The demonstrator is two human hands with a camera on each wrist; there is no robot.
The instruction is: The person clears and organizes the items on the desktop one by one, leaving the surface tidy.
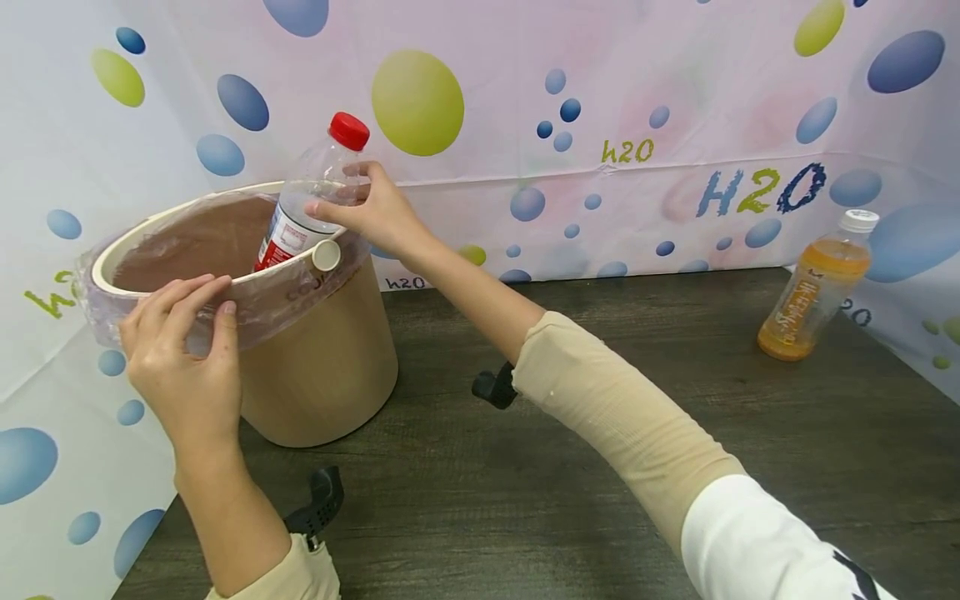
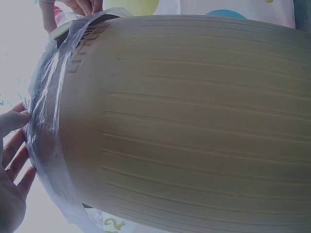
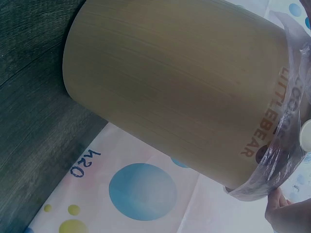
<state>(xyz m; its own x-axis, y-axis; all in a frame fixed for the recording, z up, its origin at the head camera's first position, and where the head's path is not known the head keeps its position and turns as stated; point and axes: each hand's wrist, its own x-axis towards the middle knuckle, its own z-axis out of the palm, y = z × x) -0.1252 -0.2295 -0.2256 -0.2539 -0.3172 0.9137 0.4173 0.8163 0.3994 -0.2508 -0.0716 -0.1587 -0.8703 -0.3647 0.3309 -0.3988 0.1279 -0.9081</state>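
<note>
My right hand (image 1: 371, 208) grips a clear plastic bottle (image 1: 318, 179) with a red cap and a red-and-white label. The bottle leans with its cap up; its lower end is hidden inside a beige trash bin (image 1: 322, 375). A clear plastic bag (image 1: 281, 304) lines the bin and folds down over its rim. At the near left of the rim, my left hand (image 1: 183, 346) touches the lined edge, its fingers spread in the left wrist view. Only part of my right hand (image 3: 284, 213) shows in the right wrist view, beside the bagged rim.
A bottle with orange liquid and a white cap (image 1: 813, 287) stands at the right of the dark wooden table (image 1: 570, 483). Behind it hangs a backdrop (image 1: 495, 50) with blue and green dots. A round white knob (image 1: 326, 255) sits on the bin's rim.
</note>
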